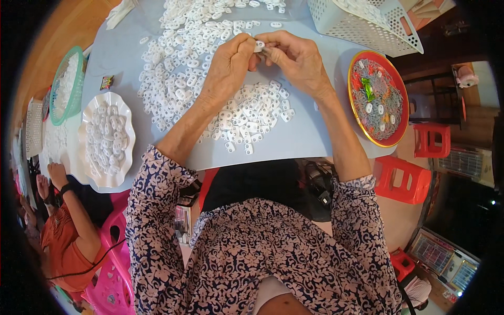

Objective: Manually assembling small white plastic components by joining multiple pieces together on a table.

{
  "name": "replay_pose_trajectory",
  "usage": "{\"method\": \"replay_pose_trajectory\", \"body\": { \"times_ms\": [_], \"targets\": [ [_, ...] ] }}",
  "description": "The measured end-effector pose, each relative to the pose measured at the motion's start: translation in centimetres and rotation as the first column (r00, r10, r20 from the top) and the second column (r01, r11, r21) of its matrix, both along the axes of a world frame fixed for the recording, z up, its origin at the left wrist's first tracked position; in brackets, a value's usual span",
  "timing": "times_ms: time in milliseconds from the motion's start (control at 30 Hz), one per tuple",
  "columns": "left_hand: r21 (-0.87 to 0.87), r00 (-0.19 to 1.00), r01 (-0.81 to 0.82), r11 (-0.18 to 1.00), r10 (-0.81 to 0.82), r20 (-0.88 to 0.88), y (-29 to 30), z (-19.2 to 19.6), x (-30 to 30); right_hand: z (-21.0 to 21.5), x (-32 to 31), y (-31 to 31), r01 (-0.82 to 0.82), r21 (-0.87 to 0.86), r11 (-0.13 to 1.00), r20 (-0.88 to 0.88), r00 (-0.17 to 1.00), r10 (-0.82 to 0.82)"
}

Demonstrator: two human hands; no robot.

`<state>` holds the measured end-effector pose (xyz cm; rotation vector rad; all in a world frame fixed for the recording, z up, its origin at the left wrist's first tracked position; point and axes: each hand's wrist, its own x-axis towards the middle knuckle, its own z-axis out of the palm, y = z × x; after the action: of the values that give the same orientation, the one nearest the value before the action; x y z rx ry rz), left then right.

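Observation:
Over the table, my two hands meet with their fingers closed. My left hand (235,56) pinches a small white oval plastic piece with holes (259,46). My right hand (294,52) is closed right beside it, thumb and forefinger at the piece; whatever those fingertips grip is too small to name. Beneath and left of my hands spreads a large heap of similar white plastic pieces (173,79). A nearer pile of them (254,113) lies between my forearms.
Right stands a red gold-rimmed tray (403,116) of small grey parts. A white scalloped dish (88,176) of white pieces sits left. A perforated basket (362,35) stands far right. At far left are a green basket (80,86) and another person's arm (81,215).

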<state>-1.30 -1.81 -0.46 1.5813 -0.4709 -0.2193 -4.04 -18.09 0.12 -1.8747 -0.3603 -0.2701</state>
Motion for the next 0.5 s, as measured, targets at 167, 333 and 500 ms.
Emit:
{"method": "replay_pose_trajectory", "body": {
  "times_ms": [167,333,500],
  "targets": [
    [0.021,0.998,-0.008,1.0,0.007,0.056,0.31,0.21,-0.18,0.47,-0.23,0.43,-0.017,0.122,0.992,-0.059,0.998,0.024],
    [0.047,0.999,0.0,0.999,-0.002,0.053,0.58,0.88,-0.54,0.66,-0.45,0.65,0.033,0.128,0.991,-0.111,0.994,-0.018],
    [0.051,0.997,0.041,0.998,-0.044,0.067,0.68,0.9,-0.21,0.33,-0.14,0.29,0.051,0.142,0.989,-0.089,0.995,-0.039]
  ]
}}
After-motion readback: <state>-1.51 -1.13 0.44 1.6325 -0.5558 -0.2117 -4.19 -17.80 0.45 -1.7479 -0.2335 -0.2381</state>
